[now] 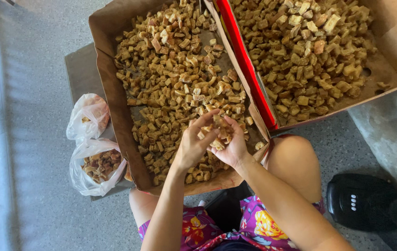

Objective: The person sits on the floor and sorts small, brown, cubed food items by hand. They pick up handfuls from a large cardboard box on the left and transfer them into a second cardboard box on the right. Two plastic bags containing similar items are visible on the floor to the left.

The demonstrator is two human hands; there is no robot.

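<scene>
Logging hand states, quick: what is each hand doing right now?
Left hand: closed, pinching one of the brown pieces.
Right hand: cupped, holding a small heap of brown pieces.

Bare grey floor along the frame's left offers open passage, while two plastic bags at lower left, two filled cardboard boxes across the centre and top, and a black device at lower right obstruct.

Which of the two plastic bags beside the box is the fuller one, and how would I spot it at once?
Start at the open brown cardboard box full of small tan chunks, below the person's hands. Off its left wall lie two thin white plastic bags on a grey board. The fuller bag is the nearer one, mouth open on a heap of brown pieces; the farther bag is crumpled and nearly flat.
</scene>
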